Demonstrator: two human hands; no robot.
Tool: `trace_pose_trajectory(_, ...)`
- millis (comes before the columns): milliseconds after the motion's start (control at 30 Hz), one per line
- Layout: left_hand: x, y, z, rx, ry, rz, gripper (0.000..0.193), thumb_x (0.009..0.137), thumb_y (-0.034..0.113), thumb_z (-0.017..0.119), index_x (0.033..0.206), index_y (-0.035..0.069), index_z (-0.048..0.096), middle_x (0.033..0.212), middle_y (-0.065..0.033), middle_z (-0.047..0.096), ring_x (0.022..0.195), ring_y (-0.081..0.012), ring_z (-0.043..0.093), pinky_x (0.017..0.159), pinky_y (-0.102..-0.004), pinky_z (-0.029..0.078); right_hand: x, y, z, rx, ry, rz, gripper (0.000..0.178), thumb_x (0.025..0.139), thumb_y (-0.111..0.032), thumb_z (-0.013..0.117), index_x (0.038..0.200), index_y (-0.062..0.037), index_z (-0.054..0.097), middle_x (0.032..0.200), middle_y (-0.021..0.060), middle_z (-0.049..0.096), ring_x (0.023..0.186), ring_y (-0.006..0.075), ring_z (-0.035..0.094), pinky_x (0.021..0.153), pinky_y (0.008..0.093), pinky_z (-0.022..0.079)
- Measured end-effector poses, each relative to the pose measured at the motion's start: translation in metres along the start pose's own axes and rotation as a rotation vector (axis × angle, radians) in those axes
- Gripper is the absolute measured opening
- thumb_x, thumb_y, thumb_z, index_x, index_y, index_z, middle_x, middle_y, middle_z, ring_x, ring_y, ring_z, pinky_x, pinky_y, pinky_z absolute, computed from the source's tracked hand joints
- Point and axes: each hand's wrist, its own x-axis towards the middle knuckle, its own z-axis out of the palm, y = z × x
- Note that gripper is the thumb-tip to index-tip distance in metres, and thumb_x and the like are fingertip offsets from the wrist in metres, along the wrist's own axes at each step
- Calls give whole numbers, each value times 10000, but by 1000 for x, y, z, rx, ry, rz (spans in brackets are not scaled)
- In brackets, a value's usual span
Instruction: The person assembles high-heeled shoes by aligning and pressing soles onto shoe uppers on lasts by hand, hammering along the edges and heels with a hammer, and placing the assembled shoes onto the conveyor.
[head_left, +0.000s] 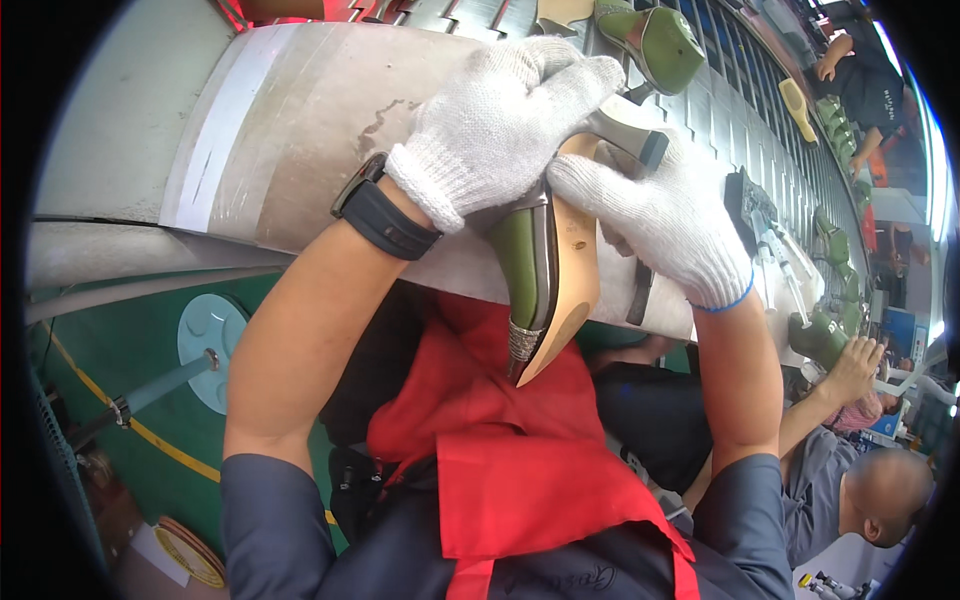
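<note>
While the right hand (660, 215) pinched a green shoe (520, 255), thumb on the tan sole (574, 265), the left hand (500, 125) curled at its heel end; whether it gripped, I couldn't tell. The shoe slanted across the worktop's (330, 130) near edge, toe over the red apron (540, 490). Another shoe (672, 50) lay past the far edge.

Marks in my sight: one small dark stamp (578, 245), illegible, on the tan shoe sole (573, 290); dark script (585, 580), unclear, on the wearer's dark top (390, 565); pale print (887, 99), illegible, on a co-worker's dark shirt (868, 92).
</note>
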Motion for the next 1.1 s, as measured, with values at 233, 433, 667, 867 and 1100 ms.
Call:
trace_pose_trajectory(233,0,-8,1,207,40,223,331,1107,236,652,1238,-41,780,1104,-114,785,1056,-170,732,975,-330,570,-6,-4,5,57,5,74,394,983,-270,847,1270,-19,746,861,6,729,629,42,610,517,232,467)
trace_pose_trajectory(433,3,-8,2,227,68,117,306,1089,216,653,1203,-33,788,1074,-122,778,1022,-186,739,930,-330,575,-18,5,22,182,58,126,489,993,-217,841,1389,21,681,1131,75,780,924,110,746,727,277,639)
trace_pose_trajectory(667,-1,-14,-11,-21,-21,97,360,1146,295,638,1260,-27,751,1162,-52,759,1093,-132,690,1000,-313,555,3,-5,17,226,29,90,413,968,-283,856,1237,9,742,1045,75,793,907,127,753,783,328,626)
trace_pose_trajectory(867,-75,-7,-57,194,196,238,619,1041,492,769,1360,-20,632,1219,-125,698,1164,-226,672,1047,-363,532,-15,-39,8,-513,22,-346,407,756,-305,910,1064,-79,771,877,86,741,826,301,753,794,403,595)
trace_pose_trajectory(1100,-150,-17,-13,903,295,532,659,798,421,980,1261,76,661,1277,-158,685,1147,-364,668,1000,-470,558,-27,20,16,-737,228,-674,382,728,-94,912,1075,-114,755,1302,118,719,1303,397,652,1110,510,524)
